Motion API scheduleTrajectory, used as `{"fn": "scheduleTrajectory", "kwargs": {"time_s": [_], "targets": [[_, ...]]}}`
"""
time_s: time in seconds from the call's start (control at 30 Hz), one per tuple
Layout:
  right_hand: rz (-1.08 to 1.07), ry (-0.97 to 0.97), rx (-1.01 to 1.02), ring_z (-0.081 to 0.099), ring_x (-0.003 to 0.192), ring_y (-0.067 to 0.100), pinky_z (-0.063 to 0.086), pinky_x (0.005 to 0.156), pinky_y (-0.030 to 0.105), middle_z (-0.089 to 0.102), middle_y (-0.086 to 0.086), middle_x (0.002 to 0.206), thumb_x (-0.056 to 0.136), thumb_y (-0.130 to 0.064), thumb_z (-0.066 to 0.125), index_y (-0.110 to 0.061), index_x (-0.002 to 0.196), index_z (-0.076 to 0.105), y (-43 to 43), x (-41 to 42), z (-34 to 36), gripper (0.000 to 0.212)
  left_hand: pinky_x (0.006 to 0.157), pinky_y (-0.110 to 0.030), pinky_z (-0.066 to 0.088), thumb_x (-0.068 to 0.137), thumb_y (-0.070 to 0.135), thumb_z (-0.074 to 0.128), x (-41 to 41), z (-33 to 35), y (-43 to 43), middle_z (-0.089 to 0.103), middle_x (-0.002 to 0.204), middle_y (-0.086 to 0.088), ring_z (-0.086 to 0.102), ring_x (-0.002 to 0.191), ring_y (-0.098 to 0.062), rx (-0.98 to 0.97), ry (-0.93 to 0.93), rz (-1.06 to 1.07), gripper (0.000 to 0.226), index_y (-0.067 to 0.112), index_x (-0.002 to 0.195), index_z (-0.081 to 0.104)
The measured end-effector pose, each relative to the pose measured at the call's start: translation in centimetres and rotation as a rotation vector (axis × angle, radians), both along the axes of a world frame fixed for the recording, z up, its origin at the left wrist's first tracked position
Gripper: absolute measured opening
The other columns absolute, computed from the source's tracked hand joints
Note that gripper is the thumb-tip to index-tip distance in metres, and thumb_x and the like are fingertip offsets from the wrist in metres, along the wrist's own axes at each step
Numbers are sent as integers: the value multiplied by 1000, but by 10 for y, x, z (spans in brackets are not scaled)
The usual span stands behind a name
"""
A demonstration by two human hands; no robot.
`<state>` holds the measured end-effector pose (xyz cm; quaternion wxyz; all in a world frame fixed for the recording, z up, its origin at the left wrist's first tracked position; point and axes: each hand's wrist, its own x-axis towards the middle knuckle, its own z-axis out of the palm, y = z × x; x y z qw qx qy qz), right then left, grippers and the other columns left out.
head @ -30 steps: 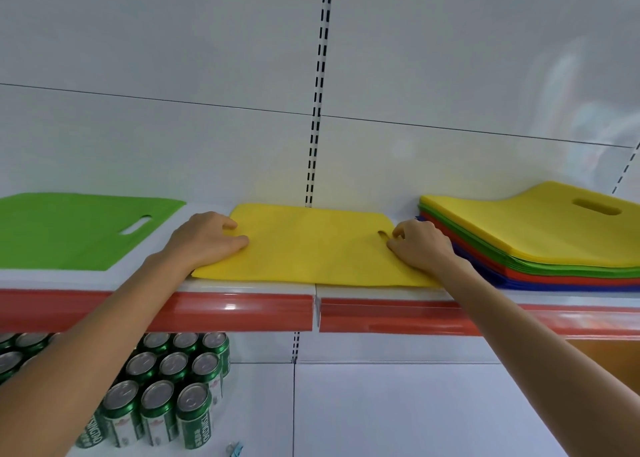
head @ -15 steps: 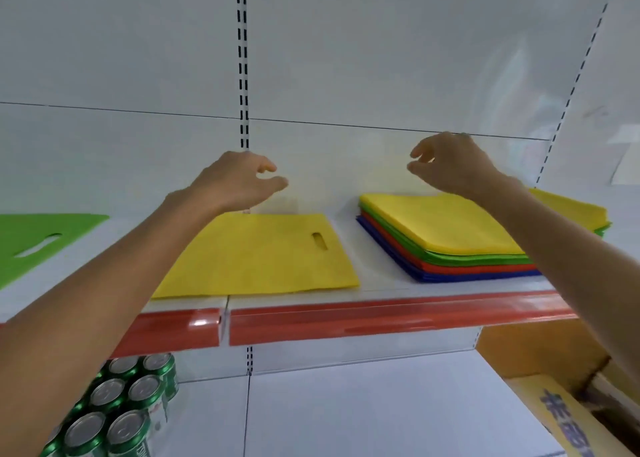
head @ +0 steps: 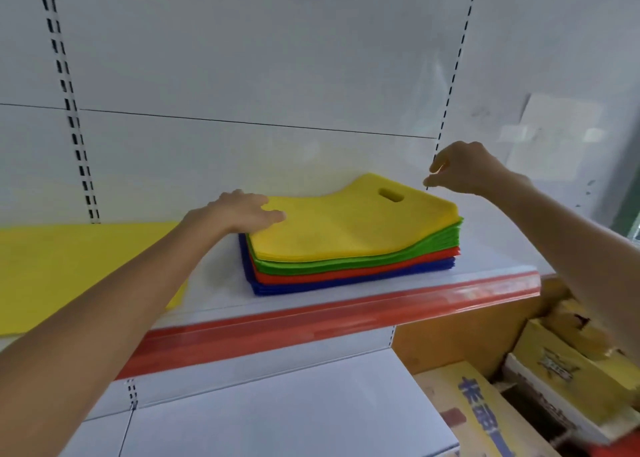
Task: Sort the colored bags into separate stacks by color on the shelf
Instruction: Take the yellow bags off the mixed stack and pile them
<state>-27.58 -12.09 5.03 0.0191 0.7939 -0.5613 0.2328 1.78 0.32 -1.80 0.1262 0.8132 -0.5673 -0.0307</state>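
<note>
A mixed stack of bags (head: 353, 266) lies on the white shelf (head: 485, 248), layered blue, red, green, with a yellow bag (head: 339, 228) with a handle slot on top. My left hand (head: 242, 212) rests with straight fingers on the left edge of that yellow bag. My right hand (head: 460, 169) hovers above the stack's far right corner, fingers loosely curled, holding nothing. A single yellow bag (head: 79, 266) lies flat on the shelf at the left, partly behind my left forearm.
The shelf has a red front strip (head: 329, 321) and a white back panel with slotted uprights (head: 72, 117). A lower white shelf (head: 277, 415) sits below. Yellow cardboard boxes (head: 554, 387) stand at the lower right.
The view has swung right. My left hand dropped from the air onto the mixed stack's top yellow bag; my right hand moved right, over the stack's far corner. The cans and green bag left the view.
</note>
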Motion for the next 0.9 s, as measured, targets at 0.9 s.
{"fn": "scheduleTrajectory", "kwargs": {"time_s": [0.9], "targets": [[153,264,-200,58,91,28,35,67,29,61,9,104,90,-45,56,-10,105,60,-53,19,-44,39,103,-43,34,93,56,32,-43,-22,-24,45,137,-12,39,126,-30,27,-195,117,61,10,130,47]]}}
